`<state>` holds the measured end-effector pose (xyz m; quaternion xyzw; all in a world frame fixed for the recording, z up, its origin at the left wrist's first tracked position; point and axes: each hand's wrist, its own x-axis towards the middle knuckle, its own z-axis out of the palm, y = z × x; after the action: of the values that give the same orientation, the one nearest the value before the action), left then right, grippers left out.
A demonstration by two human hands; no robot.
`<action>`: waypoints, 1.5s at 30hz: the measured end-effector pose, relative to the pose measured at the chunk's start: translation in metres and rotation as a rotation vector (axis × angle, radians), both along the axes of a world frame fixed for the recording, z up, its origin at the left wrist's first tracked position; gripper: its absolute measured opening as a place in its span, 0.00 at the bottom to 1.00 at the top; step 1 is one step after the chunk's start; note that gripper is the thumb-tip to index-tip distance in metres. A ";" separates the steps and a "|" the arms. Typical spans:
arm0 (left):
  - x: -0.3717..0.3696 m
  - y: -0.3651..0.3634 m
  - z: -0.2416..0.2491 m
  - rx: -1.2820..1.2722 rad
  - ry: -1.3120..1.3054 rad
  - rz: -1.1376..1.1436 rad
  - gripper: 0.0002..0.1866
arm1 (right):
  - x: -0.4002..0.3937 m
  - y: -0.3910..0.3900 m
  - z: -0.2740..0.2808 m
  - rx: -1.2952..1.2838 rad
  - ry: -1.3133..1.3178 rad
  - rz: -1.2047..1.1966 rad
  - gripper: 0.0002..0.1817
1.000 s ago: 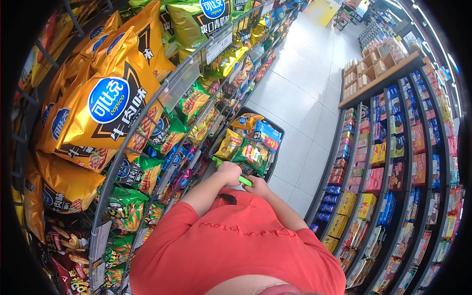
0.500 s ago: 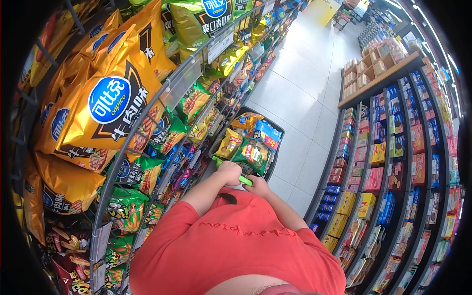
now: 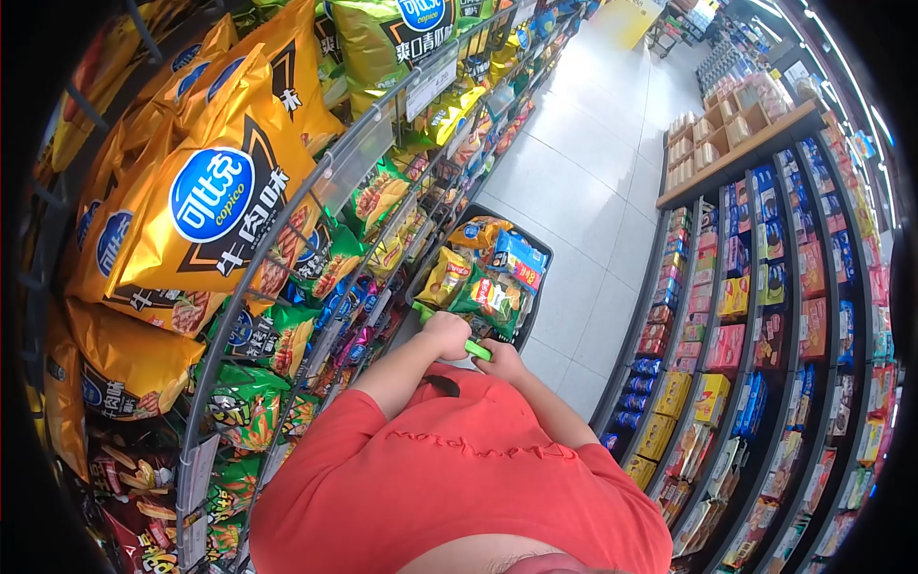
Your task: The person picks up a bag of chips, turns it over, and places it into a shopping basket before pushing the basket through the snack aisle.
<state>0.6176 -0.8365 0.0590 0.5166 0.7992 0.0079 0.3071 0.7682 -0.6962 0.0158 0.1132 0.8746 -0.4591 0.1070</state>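
Note:
Both my hands are closed around the bright green handle (image 3: pixel 478 351) of a dark shopping cart (image 3: pixel 542 277). My left hand (image 3: pixel 446 335) grips it on the left, near the snack rack. On the other side of a short bare stretch of handle is my right hand (image 3: pixel 500 359). Inside the cart, just beyond my hands, lie an orange bag (image 3: pixel 481 232), a blue pack (image 3: pixel 520 257), a yellow bag (image 3: pixel 446 278) and a green chip bag (image 3: pixel 492 299). The cart's lower part is hidden.
Close on my left rises a wire rack (image 3: pixel 316 187) filled with chip bags, large orange ones (image 3: pixel 215 196) nearest. A dark shelf unit (image 3: pixel 708 354) of boxed snacks lines the right. Between them the pale tiled aisle (image 3: pixel 598 172) runs ahead toward a yellow display (image 3: pixel 622 24).

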 end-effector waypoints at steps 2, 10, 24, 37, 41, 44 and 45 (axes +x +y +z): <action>-0.001 -0.002 0.001 0.006 -0.008 0.003 0.17 | 0.000 -0.003 0.000 0.008 0.001 -0.001 0.17; -0.007 0.001 -0.002 -0.010 -0.048 -0.021 0.20 | -0.003 -0.006 0.002 0.059 -0.011 -0.035 0.16; -0.001 0.015 0.009 -0.242 -0.071 0.062 0.20 | -0.013 0.026 -0.014 -0.173 0.008 0.335 0.18; -0.001 0.032 0.014 -0.530 -0.121 0.106 0.23 | -0.024 0.037 -0.030 -0.367 -0.020 0.495 0.20; -0.002 0.033 0.004 -0.598 -0.138 0.168 0.23 | -0.025 0.038 -0.029 -0.354 -0.056 0.516 0.18; 0.000 0.028 0.000 -0.581 -0.128 0.200 0.23 | -0.025 0.039 -0.026 -0.482 -0.165 0.505 0.17; 0.002 0.025 0.000 -0.528 -0.130 0.209 0.23 | -0.024 0.039 -0.026 -0.510 -0.163 0.493 0.15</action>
<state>0.6196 -0.8118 0.0589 0.3321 0.8013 -0.1355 0.4788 0.7443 -0.6576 -0.0098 -0.0952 0.7215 -0.6124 0.3088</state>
